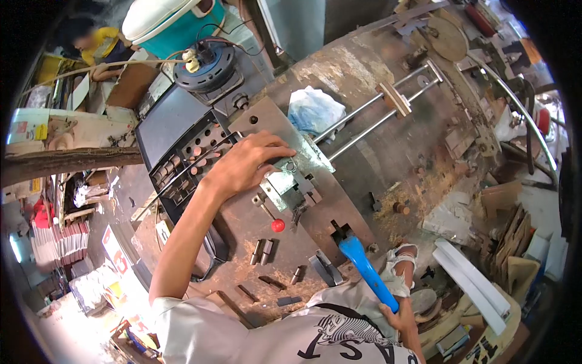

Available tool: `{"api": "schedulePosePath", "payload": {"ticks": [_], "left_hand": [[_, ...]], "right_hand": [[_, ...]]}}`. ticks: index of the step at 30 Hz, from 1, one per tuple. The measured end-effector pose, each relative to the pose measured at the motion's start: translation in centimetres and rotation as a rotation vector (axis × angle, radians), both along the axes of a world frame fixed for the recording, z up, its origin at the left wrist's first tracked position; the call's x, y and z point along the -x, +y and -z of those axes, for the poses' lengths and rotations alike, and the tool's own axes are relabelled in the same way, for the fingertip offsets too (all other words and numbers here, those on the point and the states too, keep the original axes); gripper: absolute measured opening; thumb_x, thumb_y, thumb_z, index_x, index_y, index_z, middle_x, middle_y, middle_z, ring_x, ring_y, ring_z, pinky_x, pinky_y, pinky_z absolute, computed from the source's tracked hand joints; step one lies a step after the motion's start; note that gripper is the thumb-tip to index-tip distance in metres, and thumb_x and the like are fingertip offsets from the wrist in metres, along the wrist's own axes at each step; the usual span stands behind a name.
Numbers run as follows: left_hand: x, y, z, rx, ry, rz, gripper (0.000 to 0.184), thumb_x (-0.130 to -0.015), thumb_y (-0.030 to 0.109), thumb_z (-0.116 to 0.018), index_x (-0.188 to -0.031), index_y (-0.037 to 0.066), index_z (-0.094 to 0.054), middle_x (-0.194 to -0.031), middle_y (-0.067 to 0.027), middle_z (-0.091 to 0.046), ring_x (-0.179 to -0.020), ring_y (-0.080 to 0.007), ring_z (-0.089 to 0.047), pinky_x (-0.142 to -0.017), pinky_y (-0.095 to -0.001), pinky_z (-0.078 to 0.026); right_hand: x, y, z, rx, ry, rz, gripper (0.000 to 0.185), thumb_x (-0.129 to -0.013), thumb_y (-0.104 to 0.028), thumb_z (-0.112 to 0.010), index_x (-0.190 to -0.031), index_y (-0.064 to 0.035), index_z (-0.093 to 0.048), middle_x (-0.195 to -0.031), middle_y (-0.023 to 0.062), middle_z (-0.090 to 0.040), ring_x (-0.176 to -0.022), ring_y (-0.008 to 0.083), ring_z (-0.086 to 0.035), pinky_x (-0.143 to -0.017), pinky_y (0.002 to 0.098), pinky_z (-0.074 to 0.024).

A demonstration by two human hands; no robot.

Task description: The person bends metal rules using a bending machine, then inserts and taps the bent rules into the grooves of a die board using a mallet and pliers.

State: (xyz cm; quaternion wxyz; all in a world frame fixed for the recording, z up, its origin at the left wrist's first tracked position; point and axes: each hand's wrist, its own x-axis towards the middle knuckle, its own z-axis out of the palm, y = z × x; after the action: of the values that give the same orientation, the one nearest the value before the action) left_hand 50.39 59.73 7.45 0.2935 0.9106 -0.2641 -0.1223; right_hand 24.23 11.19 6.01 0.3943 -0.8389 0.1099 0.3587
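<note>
My left hand (248, 164) rests on the steel plate of a bench fixture, index finger stretched out and thumb apart from it. Its fingertips are close to a small ring (291, 165) on a shiny metal block (282, 181). My right hand (400, 318) is wrapped around the lower end of a blue lever handle (368, 271), whose upper end meets a slot in the plate. Below my left hand, a short rod with a red ball knob (277, 225) sticks out from the fixture. Two parallel steel rods (364, 130) extend from the plate's far side, carrying a crosspiece.
A black case (176, 164) with metal pieces lies open at the left. Several small metal parts (262, 252) lie near my body. A crumpled cloth (315, 110) sits behind the plate. A round black device (205, 67) and teal bucket (173, 30) stand farther back; another person (100, 45) is upper left.
</note>
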Motion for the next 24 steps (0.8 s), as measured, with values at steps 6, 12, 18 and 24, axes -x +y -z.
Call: {"api": "schedulePosePath", "payload": {"ticks": [6, 12, 18, 24], "left_hand": [[1.4, 0.4, 0.5, -0.16, -0.138, 0.012, 0.07, -0.078, 0.001, -0.07, -0.144, 0.015, -0.054, -0.124, -0.0137, -0.06, -0.118, -0.0338, -0.055, -0.107, -0.0471, -0.043], [3.3, -2.6, -12.0, -0.097, -0.143, 0.032, 0.069, -0.078, -0.008, -0.063, -0.142, 0.014, -0.057, -0.122, -0.0153, -0.059, -0.112, -0.0345, -0.058, -0.095, -0.043, -0.049], [4.5, -11.7, -20.9, 0.144, -0.009, 0.364, 0.059, -0.086, 0.008, -0.067, -0.143, 0.002, -0.054, -0.115, -0.0216, -0.063, -0.099, -0.0373, -0.062, -0.091, -0.0437, -0.049], [6.3, -27.2, -26.0, 0.028, 0.26, 0.775, 0.06, -0.096, 0.01, -0.055, -0.153, 0.004, -0.04, -0.113, -0.0214, -0.059, -0.09, -0.035, -0.057, -0.085, -0.0407, -0.046]], "right_hand": [[-1.7, 2.3, -5.5, 0.117, 0.058, 0.0, 0.073, -0.084, -0.053, -0.072, -0.125, 0.0056, -0.058, -0.113, 0.0264, -0.062, -0.098, 0.0383, -0.063, -0.086, 0.0459, -0.0495], [-1.8, 1.0, -2.1, 0.122, 0.218, -0.046, 0.07, -0.08, -0.064, -0.071, -0.099, 0.0036, -0.071, -0.086, 0.0237, -0.068, -0.081, 0.0348, -0.067, -0.076, 0.044, -0.0514], [-3.6, 1.9, -7.3, 0.103, -0.755, -0.207, 0.069, -0.078, -0.037, -0.083, -0.128, 0.0015, -0.056, -0.114, 0.022, -0.065, -0.093, 0.0293, -0.067, -0.081, 0.0417, -0.0528], [-3.8, 1.4, -18.1, -0.174, -1.262, 0.182, 0.062, -0.081, -0.017, -0.083, -0.132, 0.0054, -0.055, -0.121, 0.0219, -0.066, -0.111, 0.03, -0.067, -0.094, 0.0378, -0.0533]]}}
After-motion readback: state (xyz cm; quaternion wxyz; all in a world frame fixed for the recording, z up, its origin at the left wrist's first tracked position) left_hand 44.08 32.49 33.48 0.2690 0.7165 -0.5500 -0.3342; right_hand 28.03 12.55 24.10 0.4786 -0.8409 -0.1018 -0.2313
